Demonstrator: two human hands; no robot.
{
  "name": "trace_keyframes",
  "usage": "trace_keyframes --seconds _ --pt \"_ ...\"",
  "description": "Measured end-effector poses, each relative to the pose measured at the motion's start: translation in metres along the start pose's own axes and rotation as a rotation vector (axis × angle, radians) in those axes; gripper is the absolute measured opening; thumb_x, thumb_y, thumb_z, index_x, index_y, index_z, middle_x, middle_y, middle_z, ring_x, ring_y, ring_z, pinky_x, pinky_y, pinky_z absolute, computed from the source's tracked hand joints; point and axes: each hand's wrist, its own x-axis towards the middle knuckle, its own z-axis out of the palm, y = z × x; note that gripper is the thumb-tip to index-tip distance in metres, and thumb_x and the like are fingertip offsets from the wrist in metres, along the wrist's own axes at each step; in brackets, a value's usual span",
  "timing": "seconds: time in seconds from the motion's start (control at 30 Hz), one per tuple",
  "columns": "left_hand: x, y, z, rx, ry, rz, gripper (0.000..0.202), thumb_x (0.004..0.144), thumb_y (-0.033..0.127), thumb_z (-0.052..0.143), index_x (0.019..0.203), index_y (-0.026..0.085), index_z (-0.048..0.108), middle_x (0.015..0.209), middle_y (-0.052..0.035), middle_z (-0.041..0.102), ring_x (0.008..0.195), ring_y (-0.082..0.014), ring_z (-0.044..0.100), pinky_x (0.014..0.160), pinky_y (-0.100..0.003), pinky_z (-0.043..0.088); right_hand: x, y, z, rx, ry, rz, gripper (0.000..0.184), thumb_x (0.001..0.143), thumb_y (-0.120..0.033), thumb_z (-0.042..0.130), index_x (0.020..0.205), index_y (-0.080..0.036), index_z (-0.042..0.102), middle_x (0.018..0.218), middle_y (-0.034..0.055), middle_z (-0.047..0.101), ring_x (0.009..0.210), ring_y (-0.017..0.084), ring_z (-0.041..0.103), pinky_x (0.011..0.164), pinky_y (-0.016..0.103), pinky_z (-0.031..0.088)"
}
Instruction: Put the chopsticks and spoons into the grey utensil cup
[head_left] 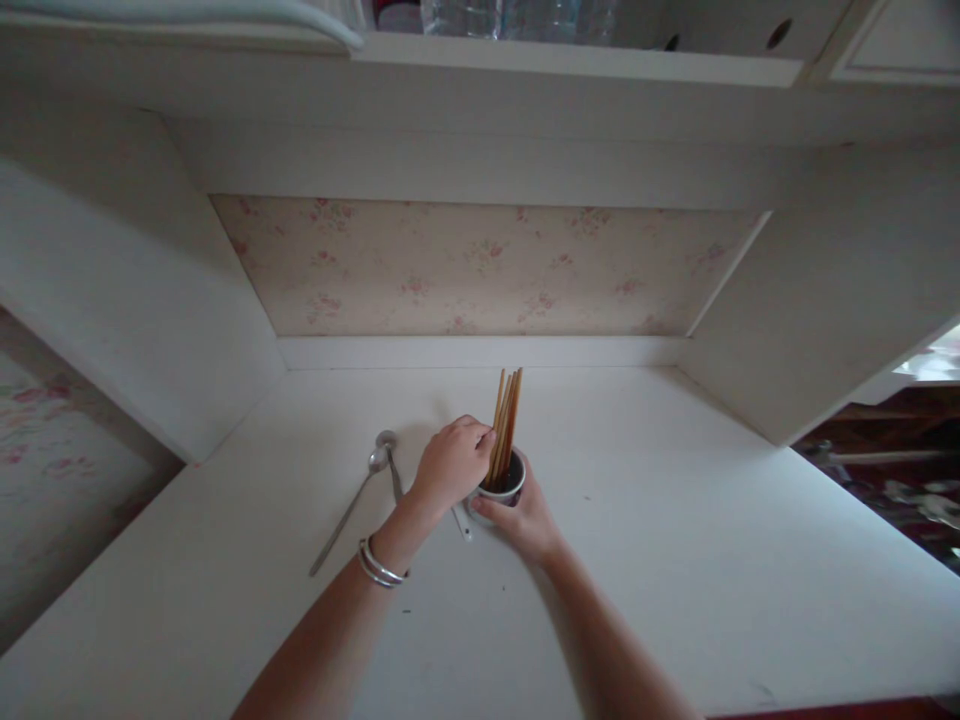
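Note:
My right hand (534,522) wraps round a light-rimmed cup (514,494) on the white counter, thumb across its near side. Several wooden chopsticks (508,425) stand in the cup, leaning slightly right at the top. My left hand (456,462), with metal bangles (381,566) at the wrist, is closed against the left side of the chopsticks; its fingertips are partly hidden. To its left lie two metal spoons, one long-handled (349,517) and another (394,468) partly covered by my left forearm. A pale handle end (462,524) pokes out under my left hand.
White side panels (142,270) and a floral back wall (480,265) enclose the counter (637,540). Overhead, a shelf (577,62) holds clear glass or plastic items. Small dark specks dot the counter. Blurred objects (885,470) are beyond the right edge.

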Motion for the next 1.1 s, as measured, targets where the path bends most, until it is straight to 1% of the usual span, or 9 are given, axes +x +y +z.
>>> trace_keyframes --seconds 0.27,0.37,0.5,0.73,0.83,0.9,0.97,1.03,1.1 --pt "-0.008 -0.007 0.004 -0.082 -0.008 0.012 0.031 0.097 0.034 0.041 0.11 0.027 0.068 0.111 -0.0049 0.066 0.1 -0.0189 0.065 0.093 -0.03 0.046 0.0 -0.004 0.002 0.053 -0.008 0.002 0.08 0.066 -0.033 0.085 0.135 -0.026 0.045 0.132 0.0081 0.06 0.121 0.03 0.057 0.104 0.047 0.044" --pt "-0.015 -0.014 0.011 -0.215 0.072 -0.021 0.034 0.097 0.037 0.04 0.112 0.023 0.067 0.114 -0.007 0.065 0.106 -0.0198 0.062 0.097 -0.032 0.045 0.001 -0.005 0.002 0.044 -0.005 0.006 0.08 0.065 -0.033 0.085 0.134 -0.026 0.045 0.132 0.0082 0.06 0.12 0.03 0.057 0.106 0.049 0.042" --pt "-0.032 -0.023 0.026 -0.496 0.126 -0.121 0.041 0.095 0.044 0.044 0.12 0.016 0.062 0.122 -0.0112 0.062 0.108 -0.0202 0.061 0.091 -0.032 0.051 0.001 -0.006 0.002 0.043 -0.008 0.029 0.077 0.065 -0.036 0.085 0.131 -0.026 0.047 0.126 0.0082 0.063 0.116 0.029 0.06 0.104 0.049 0.044" --pt "-0.061 -0.015 0.04 -0.708 -0.002 -0.117 0.097 0.074 0.048 0.074 0.151 0.017 0.024 0.15 -0.0159 0.039 0.139 -0.0292 0.038 0.116 -0.043 0.032 0.0 -0.006 -0.009 -0.075 -0.074 0.013 0.073 0.069 -0.036 0.083 0.131 -0.024 0.046 0.123 0.0099 0.064 0.109 0.029 0.062 0.098 0.047 0.049" --pt "-0.064 -0.013 0.047 -0.737 0.023 -0.147 0.101 0.071 0.042 0.078 0.151 0.018 0.02 0.151 -0.0164 0.038 0.139 -0.0302 0.038 0.116 -0.045 0.032 -0.001 -0.009 -0.013 -0.102 -0.136 0.016 0.072 0.069 -0.032 0.083 0.131 -0.023 0.047 0.124 0.0112 0.064 0.111 0.029 0.062 0.099 0.047 0.048" --pt "-0.064 -0.013 0.052 -0.76 0.064 -0.151 0.095 0.071 0.037 0.078 0.148 0.021 0.027 0.15 -0.0153 0.04 0.138 -0.0301 0.04 0.116 -0.046 0.032 -0.003 -0.01 -0.018 -0.075 -0.185 0.016 0.082 0.068 -0.031 0.084 0.137 -0.024 0.042 0.13 0.0125 0.06 0.116 0.031 0.059 0.102 0.048 0.047" --pt "-0.063 -0.013 0.054 -0.802 0.091 -0.131 0.087 0.07 0.032 0.079 0.144 0.022 0.034 0.145 -0.0137 0.046 0.134 -0.0291 0.044 0.114 -0.046 0.035 -0.006 -0.011 -0.026 -0.043 -0.191 0.036 0.101 0.066 -0.03 0.085 0.148 -0.029 0.025 0.142 0.0127 0.05 0.127 0.031 0.052 0.105 0.051 0.043" --pt "-0.062 -0.012 0.054 -0.841 0.102 -0.104 0.079 0.071 0.029 0.079 0.14 0.023 0.04 0.14 -0.0121 0.051 0.13 -0.0273 0.049 0.111 -0.045 0.038 -0.011 -0.013 -0.035 -0.04 -0.118 0.047 0.114 0.067 -0.031 0.084 0.153 -0.037 0.008 0.152 0.0098 0.037 0.138 0.03 0.04 0.111 0.054 0.036" --pt "-0.062 -0.01 0.052 -0.859 0.105 -0.1 0.075 0.072 0.027 0.078 0.138 0.024 0.043 0.137 -0.0114 0.054 0.127 -0.0268 0.051 0.11 -0.045 0.039 -0.017 -0.019 -0.042 -0.065 -0.01 0.013 0.113 0.07 -0.033 0.08 0.152 -0.041 0.003 0.155 0.0065 0.031 0.143 0.028 0.031 0.114 0.056 0.029"
